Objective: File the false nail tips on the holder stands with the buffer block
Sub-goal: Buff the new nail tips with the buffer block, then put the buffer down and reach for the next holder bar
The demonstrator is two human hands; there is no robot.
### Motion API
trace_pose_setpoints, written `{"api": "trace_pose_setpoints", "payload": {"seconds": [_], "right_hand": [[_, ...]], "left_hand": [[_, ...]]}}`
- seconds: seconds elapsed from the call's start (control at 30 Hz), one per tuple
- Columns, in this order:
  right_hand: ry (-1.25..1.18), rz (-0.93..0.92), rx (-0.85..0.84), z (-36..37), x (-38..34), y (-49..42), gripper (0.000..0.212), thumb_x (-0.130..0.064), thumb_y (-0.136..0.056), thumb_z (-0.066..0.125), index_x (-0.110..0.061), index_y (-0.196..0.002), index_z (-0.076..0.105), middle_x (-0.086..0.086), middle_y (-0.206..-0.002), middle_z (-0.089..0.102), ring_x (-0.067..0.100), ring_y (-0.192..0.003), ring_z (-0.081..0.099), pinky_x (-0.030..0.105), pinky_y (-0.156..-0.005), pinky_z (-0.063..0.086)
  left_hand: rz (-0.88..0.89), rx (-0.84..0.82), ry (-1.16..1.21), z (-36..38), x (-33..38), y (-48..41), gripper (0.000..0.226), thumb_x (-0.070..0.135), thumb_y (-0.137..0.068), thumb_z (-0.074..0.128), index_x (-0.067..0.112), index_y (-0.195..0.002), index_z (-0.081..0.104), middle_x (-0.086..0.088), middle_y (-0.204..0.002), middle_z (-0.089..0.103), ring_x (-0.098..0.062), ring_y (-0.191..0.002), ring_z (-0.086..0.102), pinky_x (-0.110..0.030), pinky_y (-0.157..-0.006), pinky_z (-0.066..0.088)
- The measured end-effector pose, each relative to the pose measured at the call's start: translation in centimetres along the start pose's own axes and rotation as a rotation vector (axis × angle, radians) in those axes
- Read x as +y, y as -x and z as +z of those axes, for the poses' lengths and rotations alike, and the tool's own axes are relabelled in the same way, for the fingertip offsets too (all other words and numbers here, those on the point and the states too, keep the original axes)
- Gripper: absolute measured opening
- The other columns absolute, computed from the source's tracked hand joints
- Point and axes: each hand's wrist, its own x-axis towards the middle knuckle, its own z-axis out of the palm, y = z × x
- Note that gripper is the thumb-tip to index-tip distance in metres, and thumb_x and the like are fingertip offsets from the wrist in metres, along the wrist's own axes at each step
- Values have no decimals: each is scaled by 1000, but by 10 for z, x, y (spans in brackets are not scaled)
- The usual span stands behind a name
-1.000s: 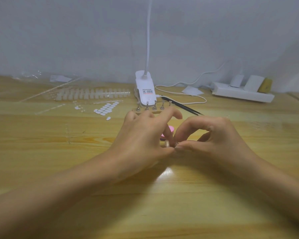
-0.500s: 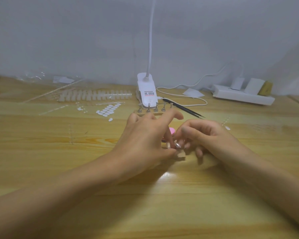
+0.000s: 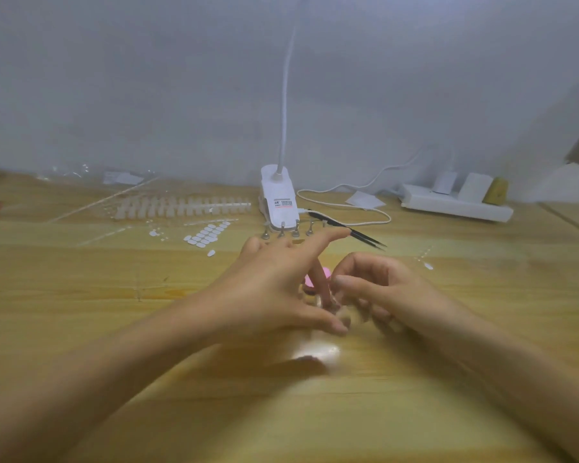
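Fingertips of the left hand pinch what may be a nail tip, the right hand has curled its fingers back toward it, and the buffer block lies just behind them, so filing waits.

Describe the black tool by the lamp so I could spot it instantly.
Find the white clip lamp standing at the back middle of the wooden table. Just right of its base, black tweezers lie slanted, tips pointing right and toward the person. They are the only dark, needle-thin thing there; the cable and power strip nearby are white.
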Motion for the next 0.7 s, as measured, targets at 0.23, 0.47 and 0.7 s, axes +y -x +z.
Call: {"api": "trace_pose_setpoints", "payload": {"seconds": [0.23, 0.47, 0.7], "right_hand": [[516, -209, -74, -1, 6, 6, 29, -22, -80, 83, -29, -105, 71, -15, -103, 58, -2, -75, 53, 9, -67, 39], [673, -358, 30, -22, 15, 30, 23, -19, -81, 79, -34, -98, 73, -18, -97, 58, 8, -85, 60, 11, -67, 43], [863, -504, 292, -81, 34, 81, 20, -31, -82, 71, -27, -101, 75, -17, -93, 60, 2, -82, 61, 15, -69, 51]], "left_hand": [[82, -57, 81, -29, -42, 2, 18, 11, -95, 62, 21, -105, 73, 15, -99, 67, 0, -89, 60, -14, -78, 44], [49, -32, 121, -18, -57, 5, 15, 14, -83, 78, 23, -93, 73, 12, -92, 62, -3, -83, 58, -13, -73, 44], [27, 43, 154, -11, -58, 4, 23, 12, -81, 79, 31, -85, 67, 14, -87, 66, -9, -81, 60, -10, -67, 43]]}}
